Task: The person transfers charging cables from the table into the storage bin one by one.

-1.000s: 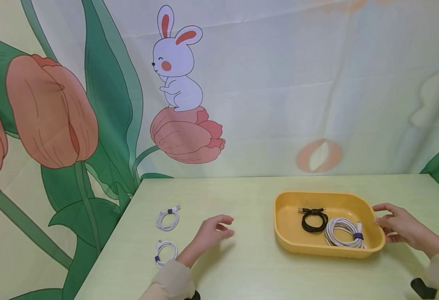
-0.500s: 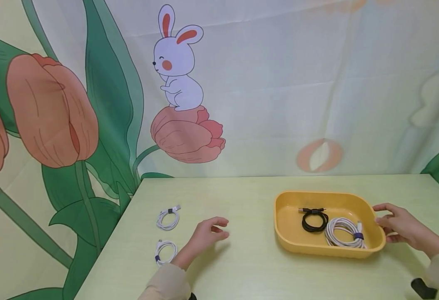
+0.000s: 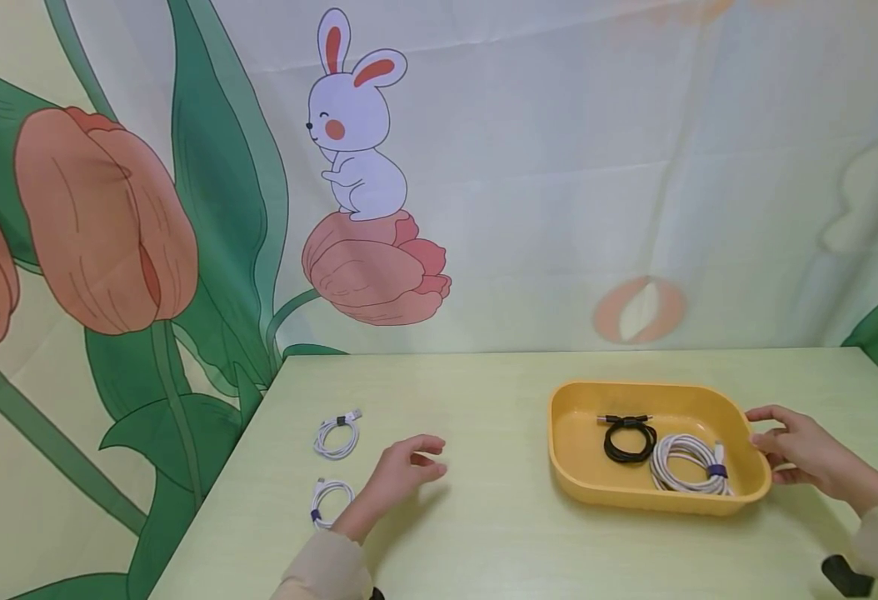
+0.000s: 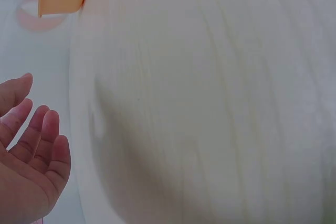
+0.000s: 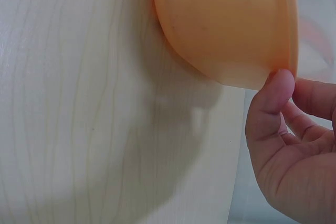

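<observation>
Tabletop [image 3: 499,533]: pale green, backdrop behind its far edge. Yellow tray [image 3: 568,467] sits toward the right edge, holding a black cable [image 3: 629,442] and a larger white coil [image 3: 690,465].

Your right hand [image 3: 802,454] grips the tray's right rim, thumb pressed on the lip, fingers curled outside. Hold it there so the tray cannot slide.

Your left hand [image 3: 401,473] hovers over the near-left part, fingers loosely spread, holding nothing.

Two small white cables lie near the left edge: near cable [image 3: 330,502] just beside your left wrist, far cable [image 3: 336,435] beyond it. Judgement: take the near cable, pinching the whole bundle at its wrap so the loops stay together.
</observation>
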